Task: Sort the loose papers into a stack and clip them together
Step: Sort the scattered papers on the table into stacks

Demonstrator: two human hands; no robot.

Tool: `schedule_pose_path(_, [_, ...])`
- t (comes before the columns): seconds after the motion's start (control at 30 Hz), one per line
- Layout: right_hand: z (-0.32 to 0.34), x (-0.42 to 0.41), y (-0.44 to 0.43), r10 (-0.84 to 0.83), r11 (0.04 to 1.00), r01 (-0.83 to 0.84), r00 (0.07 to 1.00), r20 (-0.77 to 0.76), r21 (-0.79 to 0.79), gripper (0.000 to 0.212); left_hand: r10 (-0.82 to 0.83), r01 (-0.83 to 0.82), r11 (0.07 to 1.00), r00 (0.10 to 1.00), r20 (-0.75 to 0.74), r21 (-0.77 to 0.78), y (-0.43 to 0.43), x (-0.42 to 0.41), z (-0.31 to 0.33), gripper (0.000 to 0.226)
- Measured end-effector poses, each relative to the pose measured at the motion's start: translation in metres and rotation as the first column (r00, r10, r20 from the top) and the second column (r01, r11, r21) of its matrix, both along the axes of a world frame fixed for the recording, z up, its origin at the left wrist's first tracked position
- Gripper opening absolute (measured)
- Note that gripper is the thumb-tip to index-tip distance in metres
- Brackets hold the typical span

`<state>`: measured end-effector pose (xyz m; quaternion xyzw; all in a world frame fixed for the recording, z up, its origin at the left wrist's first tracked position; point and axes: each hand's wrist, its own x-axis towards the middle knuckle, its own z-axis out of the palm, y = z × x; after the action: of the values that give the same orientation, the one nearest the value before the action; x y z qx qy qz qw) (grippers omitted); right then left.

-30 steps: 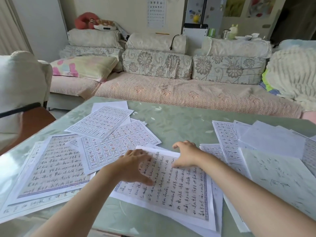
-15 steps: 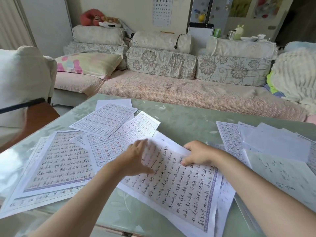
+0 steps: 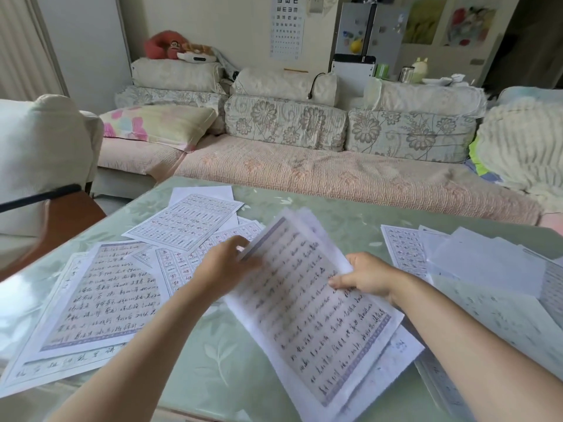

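A small bundle of handwriting sheets [image 3: 307, 303] is raised off the green table [image 3: 213, 370], tilted and blurred. My left hand [image 3: 225, 266] grips its left edge, and my right hand [image 3: 365, 277] pinches its right edge with the thumb on top. Loose sheets lie spread at the left: a big handwritten page [image 3: 103, 296] and gridded character sheets [image 3: 185, 222]. Another loose pile [image 3: 487, 269] lies at the right. No clip is in view.
A sofa [image 3: 304, 175] with patterned cushions runs along the table's far edge. A cream armchair [image 3: 39, 153] and a brown chair seat [image 3: 70, 214] stand at the left. A blanket heap [image 3: 521, 147] lies at the far right.
The sheets that lay flat under both hands have been gathered and lifted off the table, swinging up and tilting. Both hands went from pressing flat to gripping the edges.
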<state>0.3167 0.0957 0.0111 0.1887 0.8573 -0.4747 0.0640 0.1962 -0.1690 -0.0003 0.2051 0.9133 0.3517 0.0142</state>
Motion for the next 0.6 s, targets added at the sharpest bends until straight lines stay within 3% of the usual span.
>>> schedule_pose_path(0.1, [-0.01, -0.01, 0.007, -0.176, 0.981, 0.167, 0.98, -0.094, -0.097, 0.041, 0.089, -0.09, 0.996, 0.994, -0.055, -0.011, -0.02, -0.022, -0.017, 0.04])
schedule_pose_path(0.2, [-0.02, -0.017, 0.01, -0.335, 0.932, 0.311, 0.936, -0.112, -0.187, 0.04, 0.077, -0.106, 0.932, 0.992, -0.096, -0.346, -0.038, -0.037, -0.037, 0.056])
schedule_pose_path(0.3, [-0.034, -0.026, 0.01, -0.457, 0.858, 0.429, 0.888, -0.041, -0.282, 0.048, -0.02, 0.032, 0.826, 0.999, 0.028, -0.562, -0.041, -0.04, -0.056, 0.063])
schedule_pose_path(0.43, [-0.05, -0.034, 0.001, -0.512, 0.815, 0.505, 0.857, 0.055, -0.285, 0.052, -0.165, 0.229, 0.803, 0.973, 0.164, -0.551, -0.02, -0.015, -0.044, 0.037])
schedule_pose_path(0.5, [-0.056, -0.036, -0.003, -0.537, 0.811, 0.531, 0.842, 0.046, -0.245, 0.046, -0.181, 0.28, 0.81, 0.955, 0.236, -0.515, -0.007, 0.004, -0.025, 0.04])
schedule_pose_path(0.6, [-0.064, -0.038, -0.002, -0.565, 0.81, 0.561, 0.824, 0.028, -0.174, 0.042, -0.175, 0.282, 0.902, 0.93, 0.322, -0.326, 0.005, 0.01, -0.018, 0.034])
